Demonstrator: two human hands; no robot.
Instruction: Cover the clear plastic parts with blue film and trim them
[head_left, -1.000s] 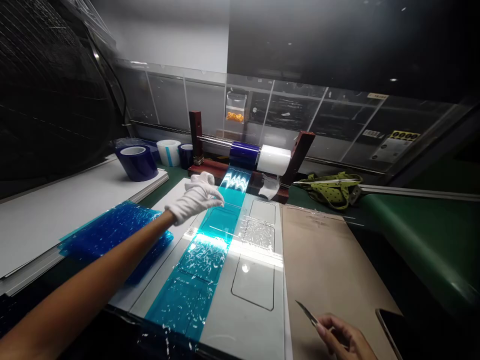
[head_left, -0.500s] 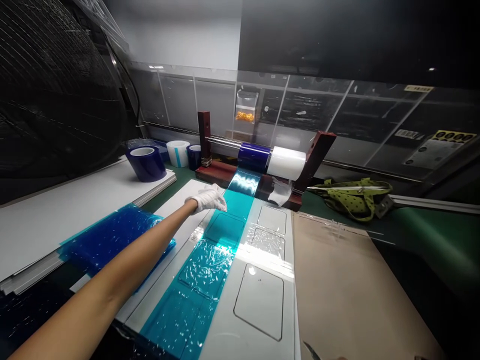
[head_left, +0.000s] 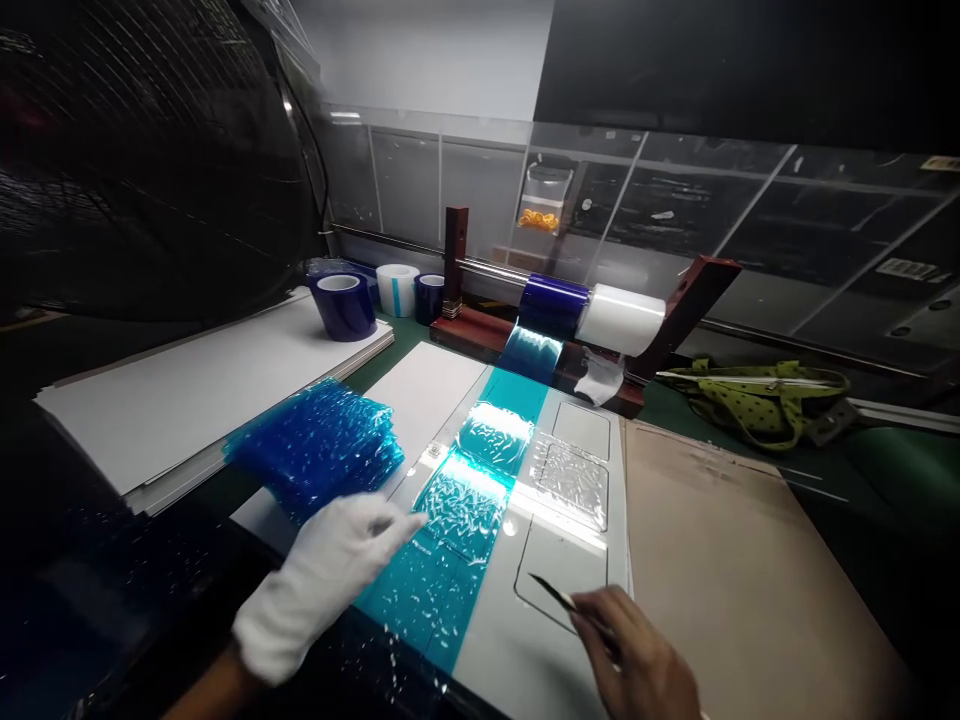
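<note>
Green bench (head_left: 407, 335) with long blue film (head_left: 469, 505) on top

Clear wall (head_left: 480, 180) at the back. Film lying down from the blue roll (head_left: 555, 305), over a grey sheet (head_left: 517, 655). Just changed: gloved left grip (head_left: 326, 570) down from up near the roll, now at the low left edge of the film. Fingertips close together; cannot tell if pinching film or nothing. Bare right grip (head_left: 637, 650) back in full view, wrapped around a thin pointed tool (head_left: 551, 589). Tip over the grey sheet, beside the film; cannot tell if touching. So film probably easy to reach from both sides now.

Floppy pile of blue sheets (head_left: 319, 445) right by the left grip, maybe in its way. White roll (head_left: 622, 320) next to the blue roll. Brown board (head_left: 712, 520) off to the right, green spotted bag (head_left: 780, 400) behind it. Bright shine and wrinkles on the film, so lines underneath hard to see.
</note>
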